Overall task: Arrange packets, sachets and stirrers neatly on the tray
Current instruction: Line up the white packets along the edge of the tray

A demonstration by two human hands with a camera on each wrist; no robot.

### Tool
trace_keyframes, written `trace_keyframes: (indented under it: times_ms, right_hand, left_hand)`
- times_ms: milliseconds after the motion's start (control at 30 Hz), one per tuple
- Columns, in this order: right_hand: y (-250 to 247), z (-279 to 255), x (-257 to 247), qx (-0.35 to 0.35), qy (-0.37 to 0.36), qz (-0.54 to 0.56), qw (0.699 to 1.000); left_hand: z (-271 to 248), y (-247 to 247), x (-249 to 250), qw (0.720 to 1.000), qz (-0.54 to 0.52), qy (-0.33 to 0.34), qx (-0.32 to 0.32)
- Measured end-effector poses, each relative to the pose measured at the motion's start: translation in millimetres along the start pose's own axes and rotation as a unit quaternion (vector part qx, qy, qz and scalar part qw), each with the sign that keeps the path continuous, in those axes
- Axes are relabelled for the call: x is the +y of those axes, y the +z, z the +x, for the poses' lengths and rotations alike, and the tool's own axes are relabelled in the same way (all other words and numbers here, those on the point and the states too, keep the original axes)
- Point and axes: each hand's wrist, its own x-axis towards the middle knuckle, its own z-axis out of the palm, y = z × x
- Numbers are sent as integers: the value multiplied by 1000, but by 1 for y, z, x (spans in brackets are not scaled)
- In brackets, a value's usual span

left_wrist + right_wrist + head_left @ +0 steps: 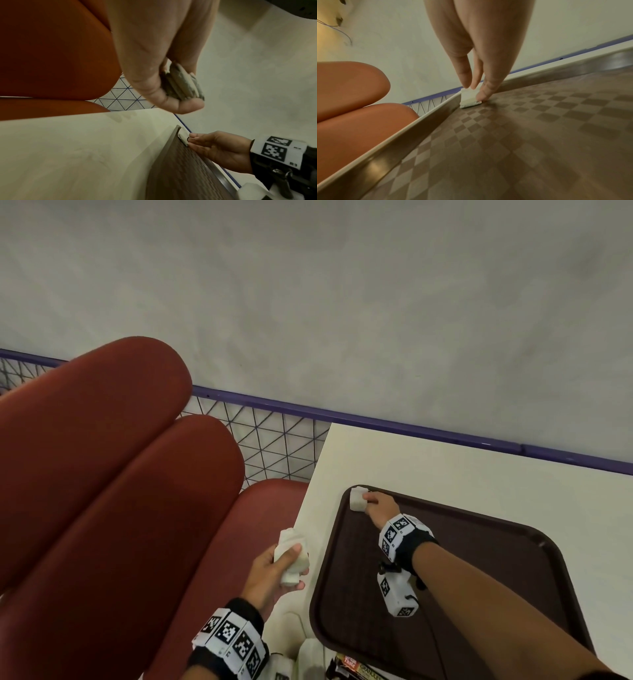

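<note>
sitting at far left, a red padded bench [102, 474] with rounded cushions, running alongside a wire mesh panel [270, 446] topped by a purple rail [376, 424]; behind all of it, rising a plain grey wall [342, 285]

hovering over the gap between bench and cream table [479, 474], the left hand [274, 573], fingers and thumb curling round a bunch of white sachets [291, 556]; seen edge-on from the left wrist view as a stack clamped between thumb and fingertips

lying at the near edge of the table, just left of the tray, some white items and a printed packet [359, 671], too cropped for telling more

resting on the table, a dark brown tray [496, 559] with a checkered floor and a raised rim

reaching into the tray's far left corner, the right hand [380, 506], thumb and two fingertips pinching a single white sachet [358, 499]; sachet sitting on the tray floor, pressing against the rim in that corner, standing tilted rather than flat

wearing on both wrists black straps with white blocks of printed square markers
</note>
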Motion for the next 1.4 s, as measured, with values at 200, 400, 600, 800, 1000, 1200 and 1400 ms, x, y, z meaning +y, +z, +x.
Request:
trace_keyframes:
  times_ms: [200,400,600,800,1000,1200,1400]
  right_hand:
    - [-6,-25,3,11,-39,13,999]
    - [-7,-87,-6,-132,-110,93,981]
    - [-8,-142,-16,-226,-152,118,955]
    - [-12,-163,-13,-242,-160,119,950]
    - [-13,-167,-8,-206,-154,137,957]
    - [-5,-167,1,-205,-139,162,955]
    - [-9,-121,8,-46,-94,109,988]
  left_hand:
    - [-1,2,1,1000,9,0,7]
    - [-4,8,0,999,50,6,14]
    - [-16,19,0,998,65,14,1]
    - [-27,21,-4,998,62,-2,-10]
    - [-35,15,-8,999,21,-28,-22]
    - [-30,17,-11,999,34,-26,-20]
    - [-18,11,-8,999,-22,-30,-8]
